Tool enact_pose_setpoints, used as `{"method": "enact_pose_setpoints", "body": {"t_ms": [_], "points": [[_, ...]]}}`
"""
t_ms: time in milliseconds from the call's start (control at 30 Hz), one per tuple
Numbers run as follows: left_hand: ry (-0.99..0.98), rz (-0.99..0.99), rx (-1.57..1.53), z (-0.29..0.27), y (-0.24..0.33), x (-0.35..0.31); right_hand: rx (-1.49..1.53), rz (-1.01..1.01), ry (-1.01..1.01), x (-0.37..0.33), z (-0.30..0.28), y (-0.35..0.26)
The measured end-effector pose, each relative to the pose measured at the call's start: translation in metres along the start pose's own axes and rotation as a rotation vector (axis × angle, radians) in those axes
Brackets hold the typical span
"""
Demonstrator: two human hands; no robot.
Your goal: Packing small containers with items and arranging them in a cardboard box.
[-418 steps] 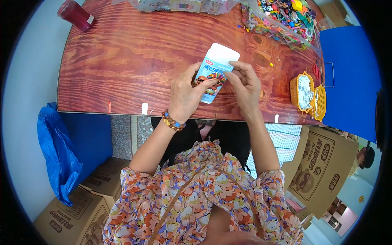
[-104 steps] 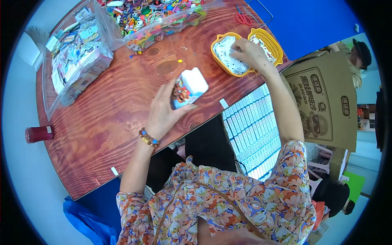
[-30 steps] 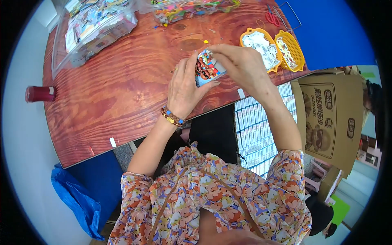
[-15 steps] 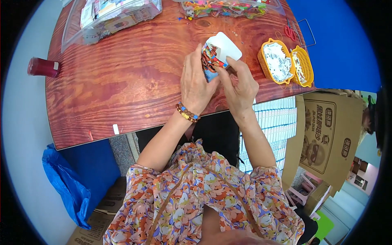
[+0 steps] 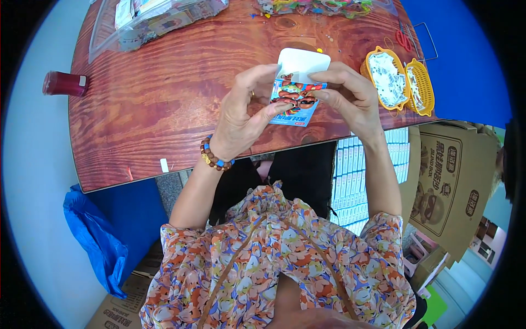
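A small cardboard box (image 5: 299, 114) with a blue cartoon-printed front is held up above the near part of the table. Its white flap (image 5: 304, 58) stands up and away from me, unfolded. My left hand (image 5: 241, 109) grips the box's left side, thumb across the front. From the right, my right hand (image 5: 353, 98) pinches the upper edge near the base of the flap, thumb in front and fingers behind. Whether anything lies inside the box cannot be seen.
Two yellow baskets (image 5: 421, 104) of small white packets sit at the right, near red scissors (image 5: 404, 40). A clear bin of cards (image 5: 164, 22) and colourful trinkets (image 5: 323, 7) are at the back. A dark red jar (image 5: 66, 84) stands left; stacked small boxes (image 5: 350, 175) are below right.
The box has turned more upright, so its printed front faces me more fully. My left hand has shifted left and my right hand right, both still on the box.
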State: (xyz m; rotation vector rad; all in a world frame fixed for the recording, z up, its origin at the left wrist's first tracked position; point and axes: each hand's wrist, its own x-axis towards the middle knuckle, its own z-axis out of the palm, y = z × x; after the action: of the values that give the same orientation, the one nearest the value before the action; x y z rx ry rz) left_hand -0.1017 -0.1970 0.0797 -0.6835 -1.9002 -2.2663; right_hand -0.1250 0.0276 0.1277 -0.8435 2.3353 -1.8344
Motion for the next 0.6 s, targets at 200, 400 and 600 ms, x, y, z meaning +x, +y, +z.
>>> {"method": "enact_pose_setpoints", "body": {"t_ms": [200, 400, 600], "points": [[-0.016, -0.156, -0.063, -0.003, 0.014, 0.005, -0.152, -0.081, -0.066, 0.005, -0.001, 0.004], [0.037, -0.282, -0.01, -0.003, 0.012, -0.001, -0.019, 0.1, 0.104, -0.003, 0.019, 0.004], [0.051, -0.277, 0.03, -0.003, 0.012, -0.002, 0.143, 0.102, 0.052, -0.002, 0.022, 0.002]]}}
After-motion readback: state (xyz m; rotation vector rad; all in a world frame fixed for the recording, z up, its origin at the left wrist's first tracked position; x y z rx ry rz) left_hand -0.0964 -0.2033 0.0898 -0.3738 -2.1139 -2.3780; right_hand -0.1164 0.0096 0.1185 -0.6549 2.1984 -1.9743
